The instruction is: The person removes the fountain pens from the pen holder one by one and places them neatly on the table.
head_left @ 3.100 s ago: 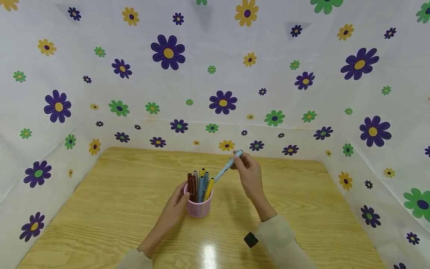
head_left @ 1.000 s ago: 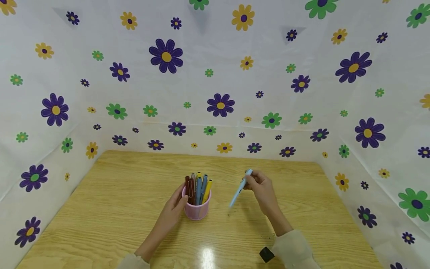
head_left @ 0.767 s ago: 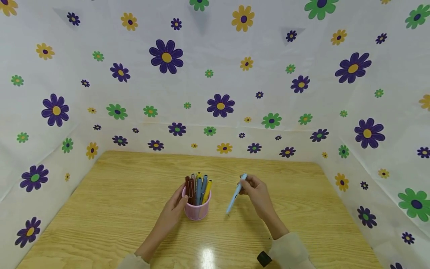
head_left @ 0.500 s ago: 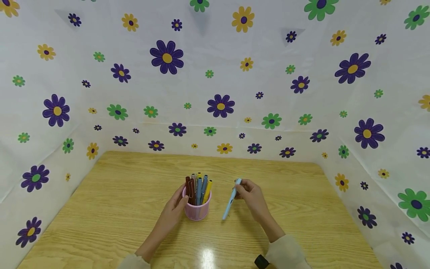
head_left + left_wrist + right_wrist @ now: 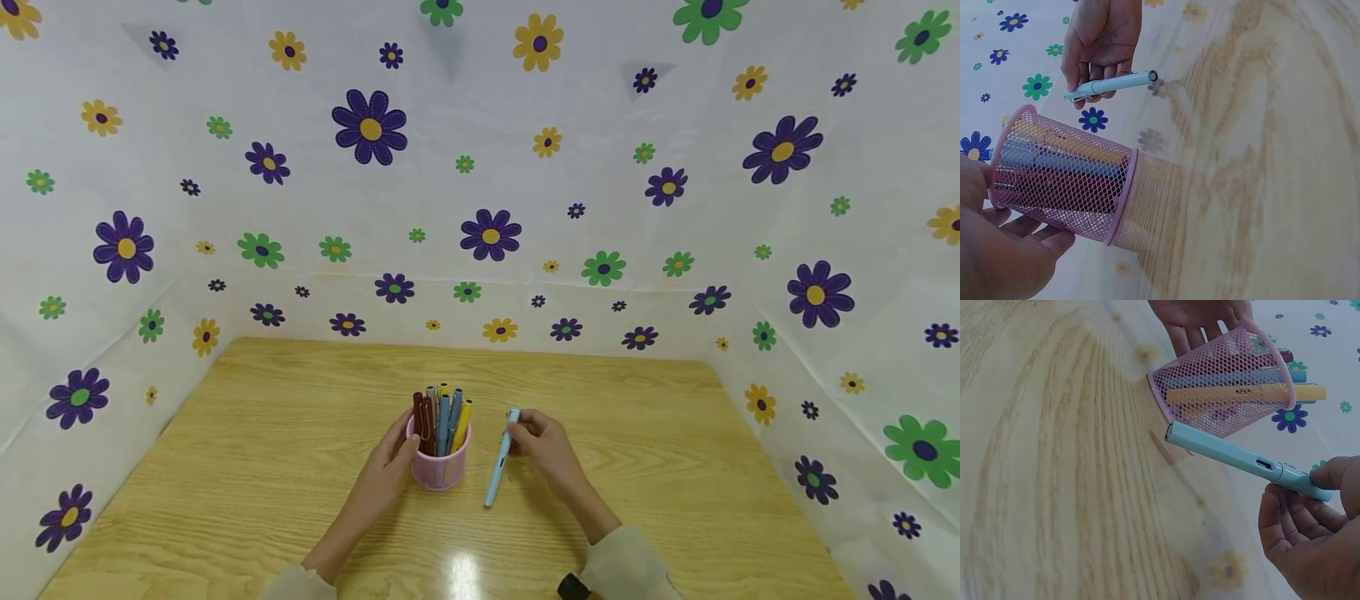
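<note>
No text, label or brand can be read in any view. No number or sign is read either.

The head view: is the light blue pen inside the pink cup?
No, the right hand holds the light blue pen outside the pink cup, with table showing between them.

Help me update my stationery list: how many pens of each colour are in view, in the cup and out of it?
Dark brown pens: 2
Blue pens: 2
Yellow pens: 2
Grey pen: 1
Light blue pen, in the right hand: 1
Total: 8 (others could be hidden in the cup)
</note>
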### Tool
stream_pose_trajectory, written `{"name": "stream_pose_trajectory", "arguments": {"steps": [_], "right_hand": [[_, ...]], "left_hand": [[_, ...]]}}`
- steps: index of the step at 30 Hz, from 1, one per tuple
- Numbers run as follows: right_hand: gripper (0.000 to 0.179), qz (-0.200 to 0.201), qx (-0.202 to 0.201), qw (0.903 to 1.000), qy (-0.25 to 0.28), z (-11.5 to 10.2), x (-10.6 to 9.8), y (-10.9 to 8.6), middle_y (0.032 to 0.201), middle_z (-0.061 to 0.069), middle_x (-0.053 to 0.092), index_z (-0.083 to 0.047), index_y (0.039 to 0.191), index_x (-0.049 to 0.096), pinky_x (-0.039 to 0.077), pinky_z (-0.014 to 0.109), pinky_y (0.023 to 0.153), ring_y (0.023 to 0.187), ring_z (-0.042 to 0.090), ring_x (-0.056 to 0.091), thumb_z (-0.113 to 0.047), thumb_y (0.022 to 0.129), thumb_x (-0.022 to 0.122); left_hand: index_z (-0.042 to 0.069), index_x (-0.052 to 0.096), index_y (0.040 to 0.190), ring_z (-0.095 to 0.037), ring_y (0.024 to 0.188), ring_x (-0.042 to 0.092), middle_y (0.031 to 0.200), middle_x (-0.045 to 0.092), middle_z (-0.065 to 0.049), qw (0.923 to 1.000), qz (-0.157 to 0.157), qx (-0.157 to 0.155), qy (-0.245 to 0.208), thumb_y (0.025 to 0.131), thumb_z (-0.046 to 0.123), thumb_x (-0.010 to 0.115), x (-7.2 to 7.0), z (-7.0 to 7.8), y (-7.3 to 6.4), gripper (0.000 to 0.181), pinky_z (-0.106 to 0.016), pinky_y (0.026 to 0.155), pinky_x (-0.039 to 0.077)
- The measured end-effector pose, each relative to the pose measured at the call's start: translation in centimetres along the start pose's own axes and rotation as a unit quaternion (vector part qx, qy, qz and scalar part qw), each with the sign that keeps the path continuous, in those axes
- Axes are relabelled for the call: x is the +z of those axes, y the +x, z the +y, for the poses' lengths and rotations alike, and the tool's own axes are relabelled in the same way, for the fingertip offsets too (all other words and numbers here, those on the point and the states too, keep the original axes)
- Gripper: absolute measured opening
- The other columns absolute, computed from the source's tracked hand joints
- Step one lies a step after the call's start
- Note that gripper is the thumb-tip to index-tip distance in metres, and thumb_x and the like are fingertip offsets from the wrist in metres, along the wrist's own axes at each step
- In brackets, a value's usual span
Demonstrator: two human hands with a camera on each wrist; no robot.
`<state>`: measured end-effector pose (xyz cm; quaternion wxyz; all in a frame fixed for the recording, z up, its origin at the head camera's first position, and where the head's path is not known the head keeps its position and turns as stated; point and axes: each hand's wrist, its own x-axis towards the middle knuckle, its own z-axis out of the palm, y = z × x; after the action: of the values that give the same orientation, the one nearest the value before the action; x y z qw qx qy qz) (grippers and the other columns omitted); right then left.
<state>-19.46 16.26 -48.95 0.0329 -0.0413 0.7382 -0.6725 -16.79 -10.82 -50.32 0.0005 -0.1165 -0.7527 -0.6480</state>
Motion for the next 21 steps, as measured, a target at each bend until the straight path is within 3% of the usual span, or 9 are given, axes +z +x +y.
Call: {"name": "stream_pose_trajectory", "arguments": {"steps": [10,21], "right_hand": [[0.029,-0.018,0.011,0.9997,-0.012,0.3,0.9,0.0,0.095,0.015,0.071,0.016,0.121,0.060,0.063,0.046,0.077,0.080,0.020,0.066,-0.007,0.104,0.061],[0.029,0.004,0.021,0.9984,-0.052,1.1,1.7,0.6,0.086,0.011,0.072,0.013,0.117,0.066,0.059,0.030,0.062,0.070,0.017,0.065,-0.010,0.100,0.067]], "left_hand": [[-0.001,0.030,0.160,-0.042,0.151,0.027,0.163,0.029,-0.026,0.9999,0.002,-0.011,0.003,0.112,0.021,0.047,0.0,0.0,0.0,0.055,-0.053,0.122,0.024],[-0.002,0.030,0.160,-0.044,0.150,0.028,0.163,0.031,-0.027,0.9999,0.002,-0.007,0.009,0.112,0.020,0.046,0.0,0.0,0.1,0.055,-0.055,0.122,0.025]]}}
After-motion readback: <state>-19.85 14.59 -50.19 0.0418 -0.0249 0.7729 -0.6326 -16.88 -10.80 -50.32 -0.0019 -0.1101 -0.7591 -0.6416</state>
